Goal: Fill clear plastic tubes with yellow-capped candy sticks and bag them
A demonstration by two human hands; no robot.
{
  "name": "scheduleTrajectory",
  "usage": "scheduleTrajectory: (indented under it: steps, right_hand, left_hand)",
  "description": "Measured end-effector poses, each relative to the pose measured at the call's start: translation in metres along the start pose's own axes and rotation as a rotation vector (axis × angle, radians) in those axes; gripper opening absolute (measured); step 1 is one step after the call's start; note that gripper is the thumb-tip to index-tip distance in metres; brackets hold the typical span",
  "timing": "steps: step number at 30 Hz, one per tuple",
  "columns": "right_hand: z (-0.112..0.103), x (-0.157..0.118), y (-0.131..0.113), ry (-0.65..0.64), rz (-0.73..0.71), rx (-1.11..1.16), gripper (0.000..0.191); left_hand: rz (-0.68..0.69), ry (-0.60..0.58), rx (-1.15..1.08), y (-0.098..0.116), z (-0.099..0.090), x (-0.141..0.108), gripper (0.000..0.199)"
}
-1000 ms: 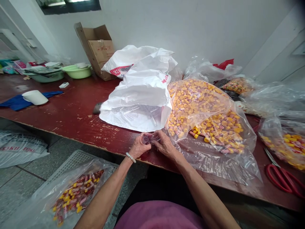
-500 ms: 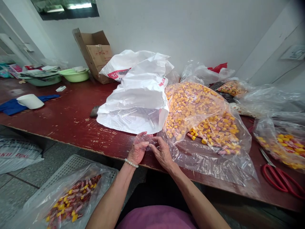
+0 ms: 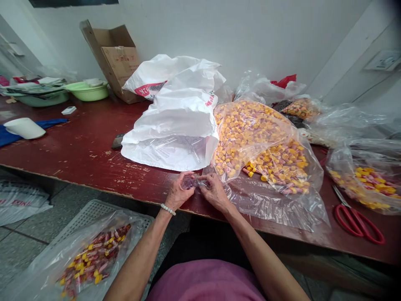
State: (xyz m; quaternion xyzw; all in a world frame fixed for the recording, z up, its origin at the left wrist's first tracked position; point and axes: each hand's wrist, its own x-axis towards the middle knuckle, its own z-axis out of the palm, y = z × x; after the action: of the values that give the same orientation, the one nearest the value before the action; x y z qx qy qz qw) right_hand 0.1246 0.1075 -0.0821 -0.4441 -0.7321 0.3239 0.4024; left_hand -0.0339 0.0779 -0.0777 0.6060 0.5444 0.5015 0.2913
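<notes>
My left hand point(image 3: 178, 193) curls around a clear plastic piece point(image 3: 188, 182) with a rounded outline, at the table's front edge. Close beside it, the fingers of my right hand point(image 3: 216, 194) pinch a clear plastic tube point(image 3: 203, 183); its end meets the left hand's piece. Glare and fingers hide exactly how the two pieces join. Just beyond my hands lies a white sack point(image 3: 175, 119), its mouth facing me, with several clear plastic tubes point(image 3: 166, 144) inside. To the right, a large clear bag point(image 3: 260, 138) is full of small yellow-capped pieces with reddish wrapping.
Red-handled scissors point(image 3: 357, 221) and another bag of yellow-capped pieces point(image 3: 372, 179) lie at the right. A crate point(image 3: 94, 205) below the table's left edge carries a bag of similar pieces point(image 3: 94, 259). Behind stand a cardboard box point(image 3: 120, 67) and a green basin point(image 3: 87, 92).
My hands have drawn slightly apart and turned the clear plastic, so a round shape shows in the left hand. The whole view has shifted a little.
</notes>
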Motion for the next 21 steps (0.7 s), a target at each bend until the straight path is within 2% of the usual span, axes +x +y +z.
scheduleTrajectory:
  steps: [3, 8, 13, 17, 21]
  right_hand:
    - [-0.002, 0.003, -0.005, -0.024, -0.008, 0.01, 0.034]
    - [0.006, 0.007, -0.012, 0.039, 0.052, 0.231, 0.047]
    - [0.019, 0.006, -0.027, -0.115, 0.181, 0.526, 0.056]
    - [0.028, 0.008, -0.031, -0.112, 0.254, 0.456, 0.068]
    - [0.031, 0.01, -0.032, -0.15, 0.264, 0.337, 0.085]
  left_hand:
    - [0.02, -0.05, 0.031, -0.001, -0.001, -0.002, 0.042]
    - [0.048, -0.09, -0.061, -0.002, -0.004, -0.004, 0.046]
    - [0.021, -0.037, -0.047, -0.001, -0.001, -0.005, 0.046]
    - [0.011, -0.023, -0.08, 0.002, -0.001, -0.005, 0.056]
    - [0.018, -0.041, -0.158, 0.005, -0.003, -0.005, 0.056]
